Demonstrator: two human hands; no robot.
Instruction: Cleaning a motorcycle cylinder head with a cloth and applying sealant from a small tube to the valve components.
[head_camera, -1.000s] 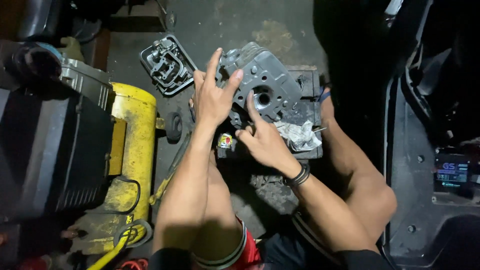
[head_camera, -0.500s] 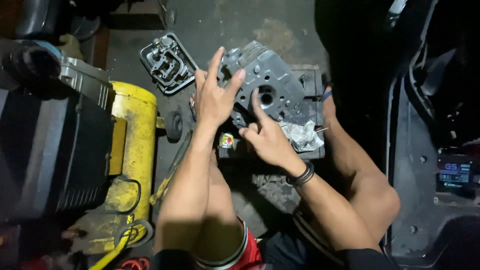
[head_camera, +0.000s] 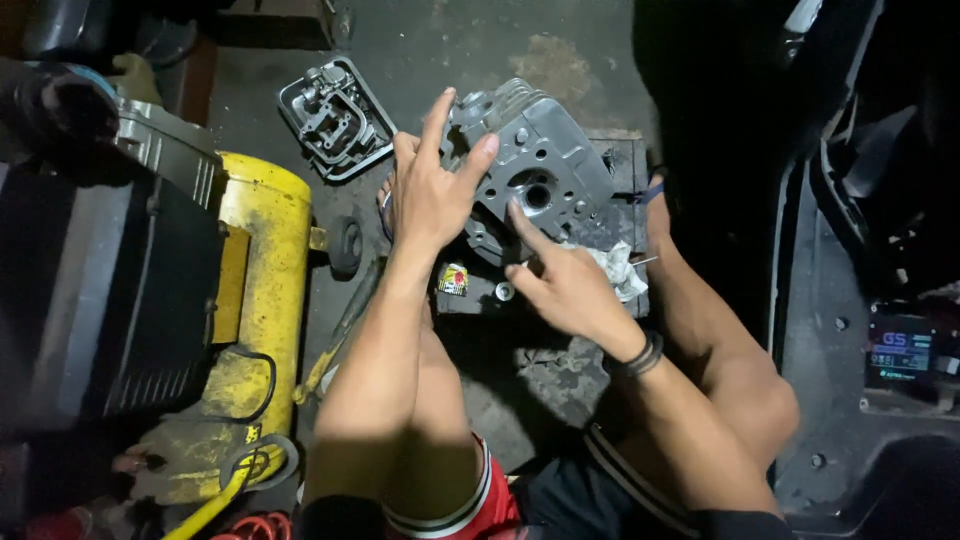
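Matt grey cast-metal engine head (head_camera: 545, 165), glossy yellow tank (head_camera: 262, 270), crumpled cloth (head_camera: 618, 268)

**Grey metal, yellow tank**

The engine head (head_camera: 545, 165) under my left hand (head_camera: 430, 190) is dull silver-grey with a dark round hole. The cover (head_camera: 335, 118) behind it is the same grey, darker inside. The rag (head_camera: 618, 268) by my right hand (head_camera: 565, 285) is off-white. My wristband (head_camera: 640, 357) is black. The tank (head_camera: 255, 290) is yellow, scuffed dark; its hose (head_camera: 215, 505) is yellow too. My shorts (head_camera: 470, 500) are red with white stripes. The floor (head_camera: 560, 50) is dark grey with a brown stain.
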